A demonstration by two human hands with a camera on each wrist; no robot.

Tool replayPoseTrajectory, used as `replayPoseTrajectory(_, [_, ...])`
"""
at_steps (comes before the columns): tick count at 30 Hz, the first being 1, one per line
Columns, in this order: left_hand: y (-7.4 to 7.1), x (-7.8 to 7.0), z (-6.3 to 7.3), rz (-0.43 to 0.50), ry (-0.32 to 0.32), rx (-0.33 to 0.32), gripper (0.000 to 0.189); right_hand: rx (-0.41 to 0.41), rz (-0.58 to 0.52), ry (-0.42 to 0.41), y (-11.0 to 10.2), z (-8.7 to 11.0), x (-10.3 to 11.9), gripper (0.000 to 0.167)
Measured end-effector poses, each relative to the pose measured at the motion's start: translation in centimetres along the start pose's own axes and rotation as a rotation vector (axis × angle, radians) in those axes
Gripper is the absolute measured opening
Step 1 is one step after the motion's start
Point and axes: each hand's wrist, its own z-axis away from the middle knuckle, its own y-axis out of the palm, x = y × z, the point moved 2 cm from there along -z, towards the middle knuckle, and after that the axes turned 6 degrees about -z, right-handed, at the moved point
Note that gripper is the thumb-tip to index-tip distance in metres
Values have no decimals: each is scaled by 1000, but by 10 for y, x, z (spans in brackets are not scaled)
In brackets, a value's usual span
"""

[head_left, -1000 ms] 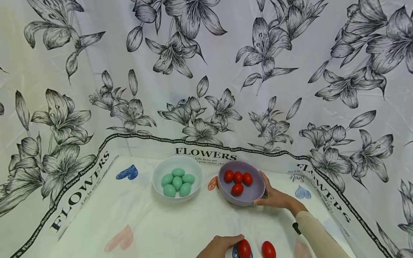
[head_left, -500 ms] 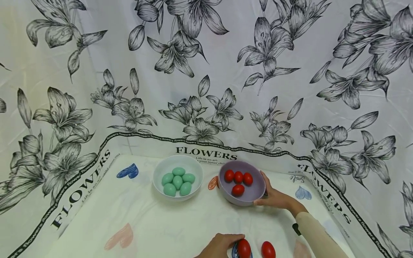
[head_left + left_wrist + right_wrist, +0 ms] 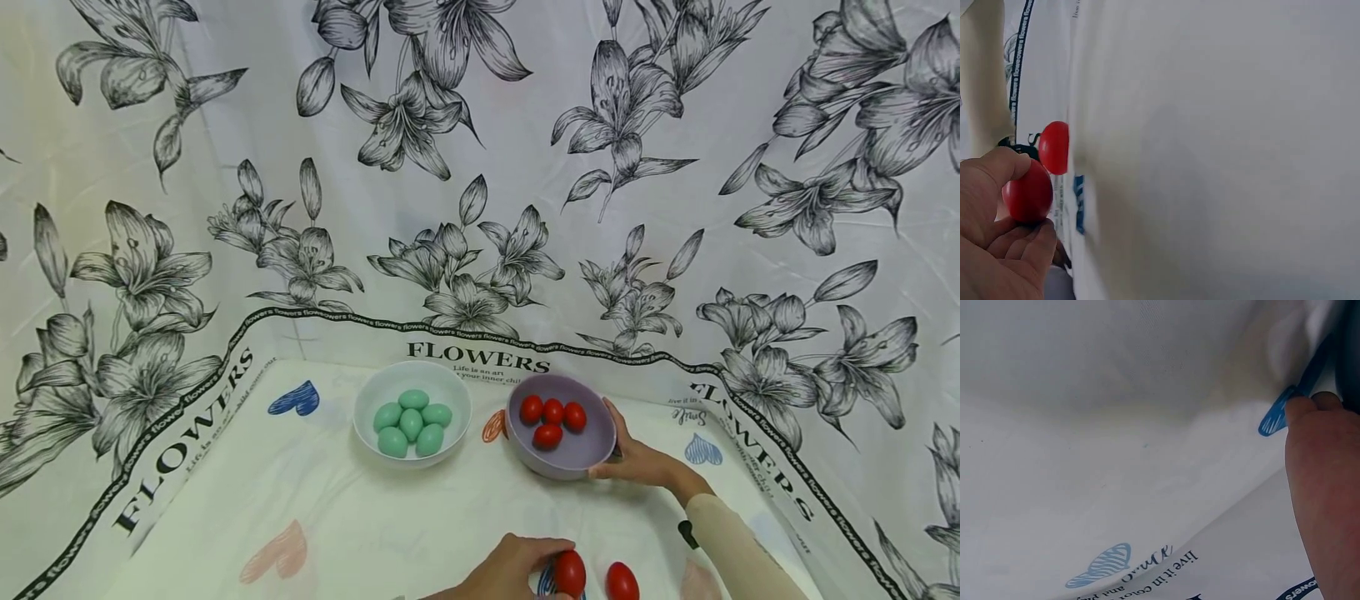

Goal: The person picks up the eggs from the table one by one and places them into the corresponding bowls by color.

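At the bottom of the head view my left hand [image 3: 502, 571] pinches a red egg [image 3: 570, 573]. The left wrist view shows the thumb over that egg [image 3: 1029, 194] and the fingers beneath it. A second red egg [image 3: 622, 582] lies just to its right on the cloth, apart from the hand. My right hand [image 3: 637, 458] grips the right side of a purple bowl [image 3: 573, 471], thumb at the front and fingers round the far side. Several red eggs [image 3: 552, 412] lie inside this bowl. In the right wrist view the hand [image 3: 1322, 462] shows only partly, beside the dark bowl edge [image 3: 1350, 362].
Left of the purple bowl stands a white bowl [image 3: 366, 442] with several green eggs [image 3: 411, 425]. Both bowls stand towards the back of the white cloth [image 3: 375, 525], which has printed hearts and lettering. Behind rises a flower-printed curtain [image 3: 480, 233].
My left hand has shifted slightly up and right, and its fingers have come round the red egg. The frontmost egg in the purple bowl has rolled a little. My right hand stays put.
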Motion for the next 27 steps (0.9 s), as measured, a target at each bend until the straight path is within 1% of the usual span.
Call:
replayPoseTrajectory(4, [-21,-22,-3,-9,119,-39,56,-9,13,6,0,0,1,135])
replayPoseTrajectory(6, [-32,-32,-7,-40,168,-72,56,-9,16,8,1,0,1,135])
replayPoseTrajectory(10, [-55,-45,-17,-100,240,-141,56,2,3,-8,2,0,0,135])
replayPoseTrajectory(13, [-72,-52,-30,-148,270,-187,55,5,-1,-13,2,0,0,135])
replayPoseTrajectory(17, [-93,-56,-51,-259,274,-256,56,4,9,-5,1,2,1,135])
replayPoseTrajectory(21, [-107,-56,-76,-377,244,-288,57,2,7,9,1,2,1,135])
replayPoseTrajectory(24, [-114,-56,-96,-452,224,-290,56,8,10,17,1,1,0,135])
replayPoseTrajectory(27, [-116,-54,-113,-532,203,-260,56,12,8,17,1,1,0,135])
